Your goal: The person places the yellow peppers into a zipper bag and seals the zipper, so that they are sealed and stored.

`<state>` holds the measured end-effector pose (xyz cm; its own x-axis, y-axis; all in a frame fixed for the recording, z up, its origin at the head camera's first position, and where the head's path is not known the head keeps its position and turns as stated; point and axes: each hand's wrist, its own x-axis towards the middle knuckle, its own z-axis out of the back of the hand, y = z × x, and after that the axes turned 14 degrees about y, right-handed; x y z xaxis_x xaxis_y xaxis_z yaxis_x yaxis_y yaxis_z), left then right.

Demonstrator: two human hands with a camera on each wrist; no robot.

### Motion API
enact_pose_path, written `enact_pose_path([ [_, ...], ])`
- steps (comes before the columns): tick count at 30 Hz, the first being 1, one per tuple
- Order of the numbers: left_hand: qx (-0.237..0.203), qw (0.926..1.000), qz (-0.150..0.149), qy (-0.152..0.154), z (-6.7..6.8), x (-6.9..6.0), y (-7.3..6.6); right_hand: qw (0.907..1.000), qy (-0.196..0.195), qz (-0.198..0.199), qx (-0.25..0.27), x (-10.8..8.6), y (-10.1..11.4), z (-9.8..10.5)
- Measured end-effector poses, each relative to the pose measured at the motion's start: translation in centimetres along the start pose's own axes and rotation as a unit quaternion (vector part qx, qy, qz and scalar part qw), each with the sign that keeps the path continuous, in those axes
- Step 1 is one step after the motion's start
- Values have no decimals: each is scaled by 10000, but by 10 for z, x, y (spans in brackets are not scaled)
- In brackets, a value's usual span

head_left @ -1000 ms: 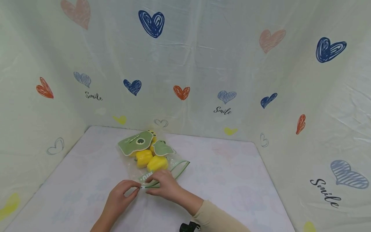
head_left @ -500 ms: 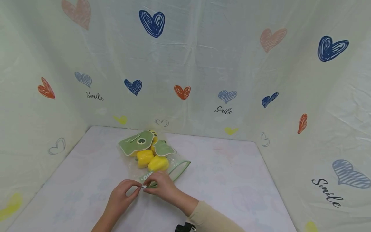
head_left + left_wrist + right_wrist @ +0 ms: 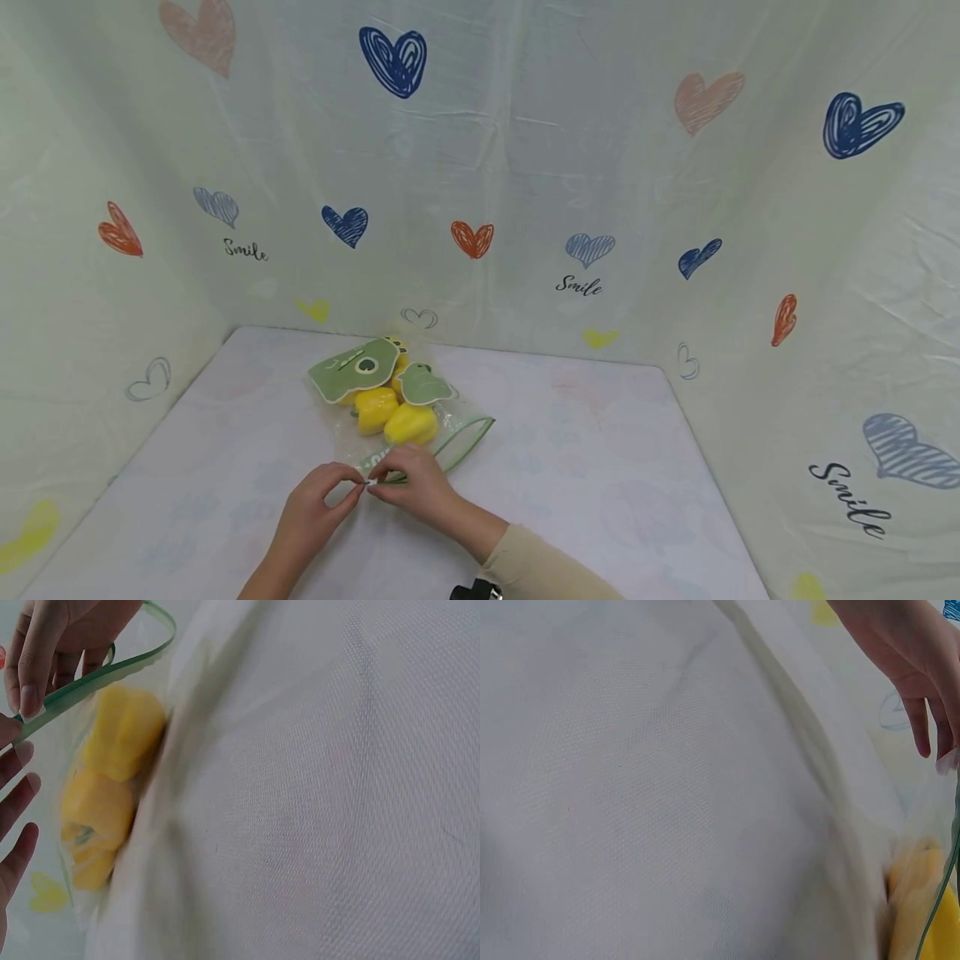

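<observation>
A clear zip bag (image 3: pixel 471 435) lies on the table, green printed shapes on its film and a green strip along its mouth. Inside are several yellow bell peppers (image 3: pixel 411 423), also seen through the film in the left wrist view, where the peppers (image 3: pixel 97 806) sit below the strip. My left hand (image 3: pixel 309 504) pinches the near left corner of the bag's mouth between thumb and index finger. Close beside it, my right hand (image 3: pixel 420 485) pinches a small white slider (image 3: pixel 34 715) on the green strip (image 3: pixel 79 691). Part of the mouth right of it gapes in a loop.
A pale patterned cloth covers the table (image 3: pixel 585 467). White curtains (image 3: pixel 517 150) with printed hearts hang behind it and on both sides. A small black device (image 3: pixel 476 590) is by the right sleeve (image 3: pixel 543 565) at the front edge.
My right hand has slid a little left along the strip, towards the left hand. The left hand has hardly moved, and the peppers lie almost as before.
</observation>
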<state>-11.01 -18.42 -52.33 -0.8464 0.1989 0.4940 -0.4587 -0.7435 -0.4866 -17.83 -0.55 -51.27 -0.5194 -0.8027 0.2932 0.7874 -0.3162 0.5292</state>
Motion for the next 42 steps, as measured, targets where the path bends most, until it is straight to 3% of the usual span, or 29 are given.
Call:
enact_pose_path([
  [10, 192, 9997, -126, 91, 2, 5, -2, 9993, 0, 309, 193, 1, -4, 3],
  [19, 327, 9990, -293, 106, 1, 7, -3, 9988, 6, 477, -98, -2, -15, 5],
  [26, 348, 9992, 0, 185, 0, 7, -4, 9993, 68, 275, 239, -6, -18, 6],
  [34, 144, 9981, -601, 21, -5, 10, -1, 9988, 65, 451, 199, -4, -16, 6],
  [42, 247, 9978, -560, 260, -7, 10, 0, 9979, 232, 549, 235, -6, -17, 9],
])
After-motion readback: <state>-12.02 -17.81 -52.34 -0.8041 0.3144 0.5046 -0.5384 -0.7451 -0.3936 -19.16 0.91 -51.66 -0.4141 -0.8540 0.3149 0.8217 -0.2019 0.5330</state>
